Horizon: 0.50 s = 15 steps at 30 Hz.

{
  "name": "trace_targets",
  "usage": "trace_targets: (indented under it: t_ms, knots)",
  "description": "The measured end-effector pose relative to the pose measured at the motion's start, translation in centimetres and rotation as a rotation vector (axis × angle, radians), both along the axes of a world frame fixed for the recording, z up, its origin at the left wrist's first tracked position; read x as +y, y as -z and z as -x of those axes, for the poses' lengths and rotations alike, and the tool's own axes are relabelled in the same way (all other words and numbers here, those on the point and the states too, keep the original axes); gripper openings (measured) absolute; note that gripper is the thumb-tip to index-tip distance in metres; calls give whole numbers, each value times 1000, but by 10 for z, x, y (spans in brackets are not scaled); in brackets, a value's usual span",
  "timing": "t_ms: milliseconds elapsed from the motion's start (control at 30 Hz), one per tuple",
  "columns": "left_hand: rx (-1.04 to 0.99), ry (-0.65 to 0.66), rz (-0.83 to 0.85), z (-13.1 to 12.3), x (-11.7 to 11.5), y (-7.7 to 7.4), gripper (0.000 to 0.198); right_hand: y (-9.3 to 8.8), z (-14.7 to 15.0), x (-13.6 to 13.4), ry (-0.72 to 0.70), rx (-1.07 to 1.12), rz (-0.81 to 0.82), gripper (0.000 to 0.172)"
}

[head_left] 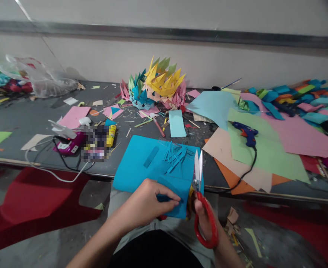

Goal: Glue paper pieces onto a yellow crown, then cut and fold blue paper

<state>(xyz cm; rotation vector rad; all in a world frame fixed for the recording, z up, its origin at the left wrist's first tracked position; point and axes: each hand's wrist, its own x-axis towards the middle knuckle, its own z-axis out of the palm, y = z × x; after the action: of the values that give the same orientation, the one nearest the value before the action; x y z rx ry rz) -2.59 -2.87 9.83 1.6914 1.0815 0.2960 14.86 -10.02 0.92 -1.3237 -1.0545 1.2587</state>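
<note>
My left hand (155, 201) pinches the edge of a blue paper sheet (177, 191) between thumb and fingers, over my lap. Close to its right edge, my right hand (205, 219) is wrapped round the red handles of a pair of scissors (198, 178). The blades point up and away from me, slightly parted, beside the paper. Under the sheet lies a larger blue sheet (133, 156), hanging over the table's front edge. Thin blue paper strips (176, 156) are heaped on it, with a dark blue ruler-like strip (151, 157) to their left.
Folded paper crowns (164, 83) stand against the wall. A glue gun (246, 132) rests on coloured sheets at right, its cable dangling over the edge. A purple power strip (70, 143) and yellow glue stick (111, 136) are at left. Red stools (35, 201) flank me.
</note>
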Motion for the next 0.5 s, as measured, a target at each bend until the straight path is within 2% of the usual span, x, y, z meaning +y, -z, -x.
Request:
trace_targets:
  t_ms: [133,233,333,500]
  knots:
    - [-26,159,-10,0,-1,-1,18,-15,-4,17,3,34,-16,31]
    - [-24,96,-46,0,0,0,16,-19,-3,27,58,41,-71,23]
    - [-26,3,-145,-1,3,4,15,-17,4,30,49,132,-33,22]
    - [-89,24,-312,-4,9,16,14,-12,9,39,174,174,-47,29]
